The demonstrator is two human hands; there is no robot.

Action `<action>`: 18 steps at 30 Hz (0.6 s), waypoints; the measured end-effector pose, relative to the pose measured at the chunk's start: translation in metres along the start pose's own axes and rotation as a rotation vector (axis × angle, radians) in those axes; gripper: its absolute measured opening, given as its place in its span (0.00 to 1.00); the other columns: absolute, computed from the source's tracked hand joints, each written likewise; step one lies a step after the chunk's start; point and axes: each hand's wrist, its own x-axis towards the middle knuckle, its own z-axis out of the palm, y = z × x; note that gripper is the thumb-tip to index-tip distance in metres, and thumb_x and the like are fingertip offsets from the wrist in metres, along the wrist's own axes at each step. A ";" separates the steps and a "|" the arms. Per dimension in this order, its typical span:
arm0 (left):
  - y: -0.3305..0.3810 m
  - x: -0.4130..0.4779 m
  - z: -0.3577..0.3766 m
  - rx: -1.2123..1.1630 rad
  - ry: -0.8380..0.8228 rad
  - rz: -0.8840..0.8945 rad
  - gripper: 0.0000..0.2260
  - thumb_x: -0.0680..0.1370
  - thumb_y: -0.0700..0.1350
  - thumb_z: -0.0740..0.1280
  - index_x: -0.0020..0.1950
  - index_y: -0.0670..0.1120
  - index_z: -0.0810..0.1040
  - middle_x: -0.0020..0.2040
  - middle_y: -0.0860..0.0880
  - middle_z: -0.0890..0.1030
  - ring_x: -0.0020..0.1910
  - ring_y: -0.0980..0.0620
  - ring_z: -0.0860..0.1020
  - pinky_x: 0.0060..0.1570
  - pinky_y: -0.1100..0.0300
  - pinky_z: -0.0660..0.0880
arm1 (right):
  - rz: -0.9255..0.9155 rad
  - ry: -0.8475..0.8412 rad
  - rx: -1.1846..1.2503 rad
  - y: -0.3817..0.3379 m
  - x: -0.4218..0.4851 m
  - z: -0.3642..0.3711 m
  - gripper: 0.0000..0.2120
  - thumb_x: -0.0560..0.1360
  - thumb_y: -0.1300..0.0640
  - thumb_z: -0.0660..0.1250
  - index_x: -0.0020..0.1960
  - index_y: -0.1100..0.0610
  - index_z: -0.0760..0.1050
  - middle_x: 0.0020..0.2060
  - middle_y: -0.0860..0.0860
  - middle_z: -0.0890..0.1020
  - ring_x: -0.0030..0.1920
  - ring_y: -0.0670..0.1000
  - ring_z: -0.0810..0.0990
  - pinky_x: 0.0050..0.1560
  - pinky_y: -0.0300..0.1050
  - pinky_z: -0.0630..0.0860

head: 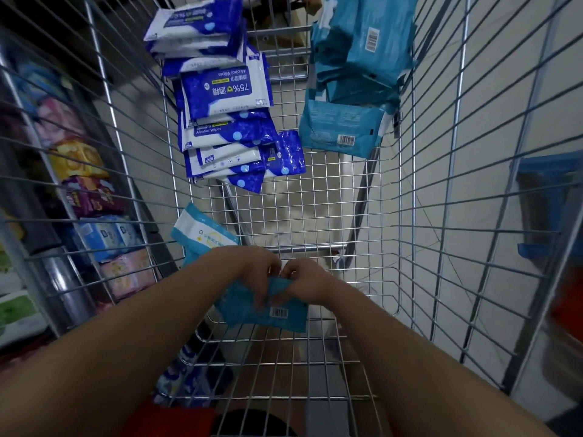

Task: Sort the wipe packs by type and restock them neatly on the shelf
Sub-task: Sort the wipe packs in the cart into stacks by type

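Sorting looks well advanced inside the cart (pixel 441 216); dark blue alcohol wipe packs (pixel 220 99) lie heaped far left, the teal pile (pixel 353 74) far right, well apart; left hand (pixel 252 272) and right hand (pixel 307 283) both pinch one teal pack (pixel 268 313) at the near end; a white-and-teal pack (pixel 198 231) lies beside them; judging by this, restocking the shelf (pixel 79 200) is not yet begun.

The cart (pixel 315 212) is made of shiny wire, and you can see the floor through its bottom. A pile of dark blue packs (pixel 220 99) lies in it at 11 o'clock, against the left wall. A pile of teal packs (pixel 353 74) lies at 1 o'clock, by the right wall. One white and light blue pack (pixel 202 233) lies at 9 o'clock, touching the left wall.
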 end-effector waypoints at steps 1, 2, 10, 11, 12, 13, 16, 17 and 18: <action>0.001 -0.001 -0.001 -0.029 0.000 0.007 0.30 0.63 0.50 0.79 0.61 0.51 0.73 0.58 0.51 0.77 0.55 0.49 0.76 0.58 0.50 0.75 | 0.009 -0.013 0.023 -0.001 -0.002 -0.005 0.16 0.64 0.64 0.78 0.35 0.53 0.71 0.35 0.46 0.75 0.34 0.43 0.74 0.29 0.34 0.72; 0.001 -0.003 -0.004 -0.066 0.010 0.021 0.28 0.64 0.50 0.79 0.60 0.50 0.74 0.57 0.51 0.77 0.54 0.49 0.76 0.57 0.50 0.76 | 0.018 -0.019 0.051 -0.002 -0.003 -0.012 0.15 0.63 0.65 0.78 0.36 0.53 0.72 0.36 0.47 0.76 0.35 0.46 0.75 0.31 0.38 0.75; -0.007 -0.024 -0.047 -0.952 0.257 0.222 0.13 0.67 0.39 0.78 0.47 0.48 0.79 0.44 0.50 0.84 0.44 0.50 0.83 0.43 0.61 0.79 | 0.018 0.262 0.778 -0.015 -0.013 -0.096 0.12 0.66 0.65 0.74 0.48 0.62 0.78 0.37 0.56 0.82 0.33 0.53 0.81 0.33 0.41 0.79; -0.007 -0.026 -0.054 -1.068 0.295 0.265 0.15 0.68 0.35 0.76 0.51 0.45 0.79 0.47 0.48 0.85 0.46 0.49 0.83 0.45 0.61 0.80 | -0.001 0.276 0.845 -0.017 -0.013 -0.105 0.14 0.66 0.63 0.74 0.50 0.63 0.77 0.38 0.55 0.82 0.35 0.53 0.81 0.35 0.42 0.79; -0.005 -0.026 -0.061 -1.185 0.346 0.296 0.16 0.68 0.34 0.75 0.54 0.44 0.79 0.49 0.46 0.85 0.48 0.48 0.83 0.47 0.59 0.80 | -0.025 0.293 0.907 -0.018 -0.012 -0.112 0.17 0.66 0.60 0.74 0.53 0.63 0.76 0.39 0.55 0.83 0.36 0.53 0.81 0.36 0.42 0.80; -0.001 -0.026 -0.068 -1.296 0.417 0.307 0.14 0.70 0.34 0.73 0.54 0.43 0.79 0.50 0.45 0.84 0.48 0.48 0.83 0.47 0.58 0.81 | -0.043 0.322 0.973 -0.021 -0.011 -0.116 0.19 0.67 0.58 0.74 0.55 0.63 0.75 0.42 0.55 0.83 0.38 0.53 0.82 0.38 0.43 0.81; 0.011 -0.019 -0.090 -1.447 0.696 0.267 0.07 0.74 0.36 0.71 0.50 0.43 0.78 0.45 0.47 0.83 0.42 0.50 0.81 0.42 0.59 0.81 | -0.061 0.510 1.158 -0.028 -0.003 -0.120 0.15 0.71 0.57 0.73 0.54 0.62 0.76 0.47 0.57 0.84 0.46 0.56 0.84 0.47 0.52 0.82; 0.014 -0.016 -0.098 -1.399 0.783 0.256 0.06 0.75 0.36 0.70 0.50 0.43 0.78 0.44 0.47 0.82 0.42 0.51 0.80 0.41 0.60 0.80 | -0.046 0.576 1.178 -0.031 -0.002 -0.119 0.12 0.72 0.57 0.73 0.51 0.61 0.76 0.46 0.57 0.84 0.45 0.56 0.84 0.49 0.54 0.81; 0.017 -0.015 -0.105 -1.350 0.856 0.256 0.05 0.76 0.37 0.69 0.51 0.42 0.78 0.43 0.48 0.82 0.41 0.52 0.80 0.41 0.61 0.79 | -0.024 0.632 1.192 -0.034 -0.001 -0.118 0.09 0.73 0.56 0.72 0.48 0.60 0.76 0.44 0.57 0.83 0.44 0.56 0.83 0.49 0.56 0.81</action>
